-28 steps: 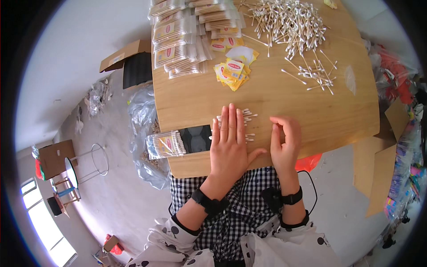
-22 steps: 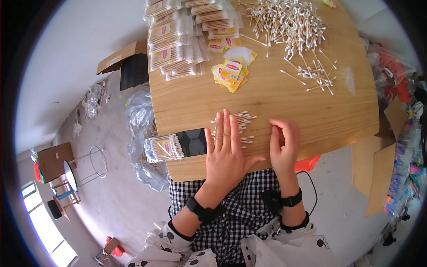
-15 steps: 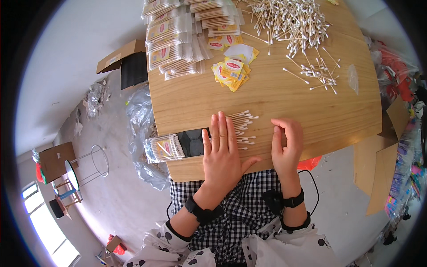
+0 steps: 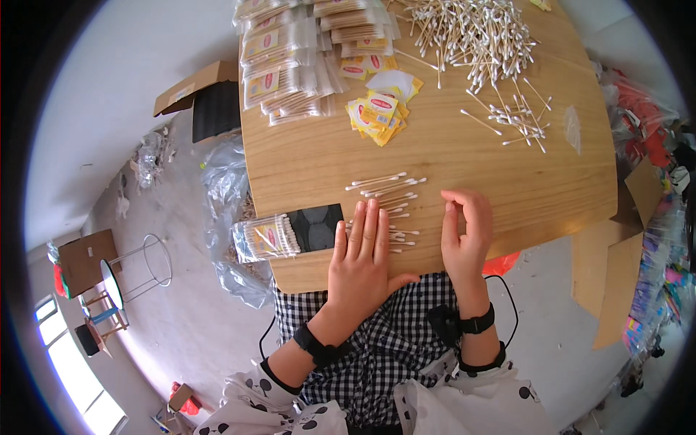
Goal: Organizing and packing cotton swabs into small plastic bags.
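Flat on the table lies my left hand [image 4: 360,268], fingers straight and side by side, thumb out, over part of a loose row of cotton swabs [image 4: 395,190]. Swab tips stick out past its fingers and to their right; the parts beneath are hidden. My right hand [image 4: 470,230] rests on its edge to the right of the swabs, fingers curled with the thumb near the index finger. Nothing shows in it. Left of my left hand is a black pad [image 4: 317,227], and beside that a clear bag of cotton swabs [image 4: 265,238] with a yellow and white card.
Stacked swab packets [image 4: 279,65] stand at the far left, near a pile of yellow cards [image 4: 379,114]. A heap of loose swabs [image 4: 478,36] covers the far right, with a clear plastic piece [image 4: 572,130] nearby. Cardboard boxes [image 4: 609,268] stand beyond the table's right edge.
My left hand has slid toward me, uncovering more of the swabs at its far side. Several swabs there now lie spread apart. My right hand has barely moved.
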The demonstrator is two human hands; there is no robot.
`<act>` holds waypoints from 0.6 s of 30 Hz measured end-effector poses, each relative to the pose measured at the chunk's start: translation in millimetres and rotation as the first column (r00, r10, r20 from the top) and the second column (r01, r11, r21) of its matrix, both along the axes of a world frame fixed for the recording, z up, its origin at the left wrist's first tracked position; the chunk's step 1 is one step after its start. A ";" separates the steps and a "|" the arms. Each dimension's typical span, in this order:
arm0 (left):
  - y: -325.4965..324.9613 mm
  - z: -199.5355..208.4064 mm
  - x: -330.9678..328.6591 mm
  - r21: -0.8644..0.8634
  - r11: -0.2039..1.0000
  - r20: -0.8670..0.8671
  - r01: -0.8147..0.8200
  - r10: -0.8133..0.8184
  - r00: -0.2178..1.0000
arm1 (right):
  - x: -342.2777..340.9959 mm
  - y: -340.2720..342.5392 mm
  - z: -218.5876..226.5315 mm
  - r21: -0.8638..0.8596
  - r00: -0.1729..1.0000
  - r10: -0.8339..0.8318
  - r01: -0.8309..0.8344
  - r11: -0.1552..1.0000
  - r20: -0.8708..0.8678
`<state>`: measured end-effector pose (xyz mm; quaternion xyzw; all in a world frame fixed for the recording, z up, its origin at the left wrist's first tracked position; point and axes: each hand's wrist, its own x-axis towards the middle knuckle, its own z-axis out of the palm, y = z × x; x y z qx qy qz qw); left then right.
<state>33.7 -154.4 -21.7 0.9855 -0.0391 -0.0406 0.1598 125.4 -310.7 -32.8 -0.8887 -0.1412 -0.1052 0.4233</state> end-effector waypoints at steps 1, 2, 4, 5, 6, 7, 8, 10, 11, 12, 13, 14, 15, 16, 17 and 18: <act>-0.2 -1.5 -1.9 -0.005 1.000 0.000 0.000 0.000 1.000 | -0.4 -0.3 0.1 -0.005 1.000 0.000 0.000 1.000 0.000; -0.3 0.5 -0.5 0.011 1.000 -0.010 0.000 0.000 1.000 | 0.7 0.1 -0.1 0.000 1.000 0.010 -0.010 1.000 0.008; 0.0 1.3 -1.2 0.024 1.000 -0.019 -0.003 0.003 1.000 | -0.1 0.0 2.3 0.003 1.000 0.023 -0.023 1.000 0.018; 0.8 0.7 -2.9 0.012 1.000 -0.016 0.006 -0.005 1.000 | -3.6 -0.3 6.4 0.041 0.996 0.083 -0.082 0.996 -0.036; 1.7 0.2 -4.4 0.000 1.000 -0.013 0.014 -0.014 1.000 | -7.4 -0.3 10.7 0.081 0.986 0.145 -0.138 0.987 -0.087; 2.8 0.0 -5.5 -0.001 1.000 -0.014 0.010 -0.010 1.000 | -10.9 0.4 15.7 0.080 0.985 0.148 -0.141 0.987 -0.088; 2.7 -0.4 -5.2 -0.008 1.000 -0.013 0.017 -0.017 1.000 | -13.9 0.0 21.7 0.004 0.966 0.246 -0.247 0.969 -0.080; 2.7 0.5 -4.2 -0.019 1.000 -0.011 0.023 -0.023 1.000 | -24.0 -4.0 21.3 -0.082 0.917 0.374 -0.387 0.919 -0.139; 2.6 3.2 -3.9 0.005 1.000 -0.015 0.025 -0.025 1.000 | -29.2 -3.2 18.6 -0.084 0.917 0.375 -0.388 0.918 -0.140; 2.4 4.6 -3.9 0.029 0.999 -0.020 0.028 -0.027 0.999 | -34.1 0.1 16.6 -0.085 0.929 0.340 -0.354 0.931 -0.146; 2.4 3.3 -4.9 0.027 0.999 -0.020 0.027 -0.026 0.999 | -37.0 3.2 15.3 -0.086 0.940 0.305 -0.320 0.944 -0.152; 3.6 1.0 -7.2 0.011 0.999 -0.017 0.036 -0.035 0.999 | -38.4 6.0 14.4 -0.086 0.939 0.307 -0.322 0.943 -0.153; 4.2 -0.1 -9.2 -0.006 0.999 -0.013 0.045 -0.045 0.999 | -39.6 8.5 13.8 -0.091 0.946 0.283 -0.299 0.950 -0.157; 4.0 0.7 -11.8 -0.005 0.999 -0.014 0.043 -0.043 0.999 | -40.6 10.4 13.5 -0.095 0.952 0.258 -0.276 0.957 -0.161; 2.9 1.1 -14.4 0.012 0.999 -0.017 0.050 -0.050 0.999 | -40.4 11.3 13.5 -0.099 0.953 0.257 -0.275 0.956 -0.162; 2.0 1.1 -16.5 0.030 0.998 -0.021 0.057 -0.057 0.998 | -39.5 12.3 13.9 -0.088 0.955 0.248 -0.264 0.960 -0.165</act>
